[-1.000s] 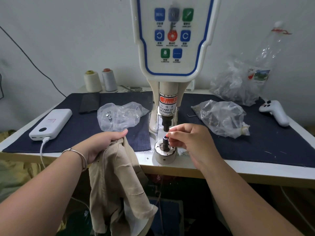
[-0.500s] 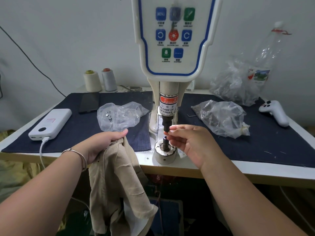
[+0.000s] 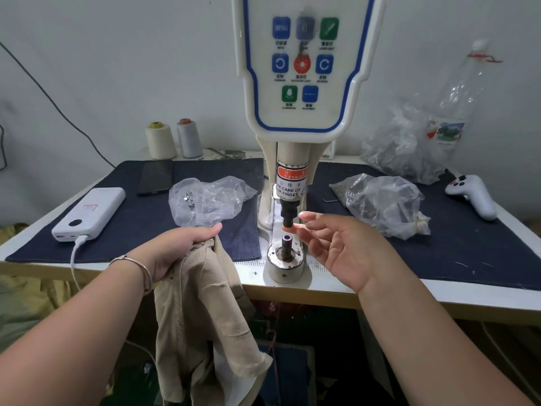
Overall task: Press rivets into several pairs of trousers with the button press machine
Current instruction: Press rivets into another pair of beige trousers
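Observation:
The button press machine point(image 3: 295, 83) stands at the middle of the table. Its black upper punch point(image 3: 289, 213) hangs over the round lower die point(image 3: 286, 244), whose post shows a red light spot on top. My right hand point(image 3: 336, 247) is palm-up beside the die with fingers stretched out, and one fingertip touches the underside of the upper punch. I cannot tell whether a rivet sits under that fingertip. My left hand point(image 3: 178, 247) grips the beige trousers point(image 3: 205, 317) at the table's front edge, and the cloth hangs down below it.
A clear bag of rivets point(image 3: 207, 200) lies left of the machine and another bag point(image 3: 383, 203) right of it. A white power bank point(image 3: 90, 210), a phone point(image 3: 155, 177), thread spools point(image 3: 161, 140), a white controller point(image 3: 471, 194) and a larger bag point(image 3: 409, 148) lie around on the dark blue cloth point(image 3: 468, 253).
My right hand has lifted from the lower die's post to the upper punch, and its fingers have spread out from a pinch. My left hand and the trousers have stayed put.

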Demonstrator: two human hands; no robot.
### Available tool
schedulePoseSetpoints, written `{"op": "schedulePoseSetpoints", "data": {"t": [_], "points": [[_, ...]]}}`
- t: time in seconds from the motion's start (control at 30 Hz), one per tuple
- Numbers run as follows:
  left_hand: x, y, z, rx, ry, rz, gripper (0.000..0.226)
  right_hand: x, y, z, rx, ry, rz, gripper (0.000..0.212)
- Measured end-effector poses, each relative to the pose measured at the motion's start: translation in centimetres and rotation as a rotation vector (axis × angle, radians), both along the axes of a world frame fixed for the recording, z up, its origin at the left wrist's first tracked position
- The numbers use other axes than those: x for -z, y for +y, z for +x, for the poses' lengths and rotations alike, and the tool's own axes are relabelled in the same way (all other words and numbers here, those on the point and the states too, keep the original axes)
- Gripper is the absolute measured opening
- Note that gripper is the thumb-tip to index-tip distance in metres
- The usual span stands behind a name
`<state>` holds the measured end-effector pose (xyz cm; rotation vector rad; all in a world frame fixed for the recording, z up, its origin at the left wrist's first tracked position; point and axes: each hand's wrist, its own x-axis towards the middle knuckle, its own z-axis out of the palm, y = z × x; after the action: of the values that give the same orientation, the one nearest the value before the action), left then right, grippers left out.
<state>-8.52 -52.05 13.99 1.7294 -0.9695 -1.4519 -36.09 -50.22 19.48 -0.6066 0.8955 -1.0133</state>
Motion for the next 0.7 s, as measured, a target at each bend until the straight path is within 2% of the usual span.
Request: {"op": "schedulePoseSetpoints", "data": {"t": [0.27, 0.33, 0.4, 0.43, 0.5, 0.57, 0.6, 0.7], "points": [[-0.3, 0.2, 0.0, 0.018, -0.029, 0.004, 0.062, -0.2, 1.9, 0.4, 0.072, 0.087, -0.105, 0.023], [-0.5, 0.4, -0.1, 0.02, -0.042, -0.011, 0.058, 0.4, 3.4, 0.7, 0.208, 0.308, -0.252, 0.021], [-0.5, 0.4, -0.1, 0.036, -0.039, -0.003, 0.054, 1.1, 5.7, 1.9, 0.412, 0.574, -0.557, 0.024], [-0.6, 0.4, 0.0, 0.042, -0.032, -0.002, 0.052, 1.2, 6.8, 3.1, 0.443, 0.632, -0.74, 0.023], [-0.7, 0.6, 0.0, 0.065, -0.007, 0.009, 0.05, 1.6, 7.3, 6.0, 0.368, 0.735, -1.013, 0.018], [-0.6, 0.6, -0.1, 0.101, 0.001, -0.014, 0.032, 1.4, 5.4, 9.4, 0.243, 0.88, -1.162, 0.016], [-0.5, 0.6, -0.2, 0.098, -0.001, -0.042, 0.018, 1.1, 3.7, 11.1, 0.174, 0.956, -1.178, 0.018], [-0.3, 0.7, -0.7, 0.0, -0.055, -0.114, 0.03, 0.2, -2.4, 15.8, -0.044, 1.256, -1.098, 0.024]]}}
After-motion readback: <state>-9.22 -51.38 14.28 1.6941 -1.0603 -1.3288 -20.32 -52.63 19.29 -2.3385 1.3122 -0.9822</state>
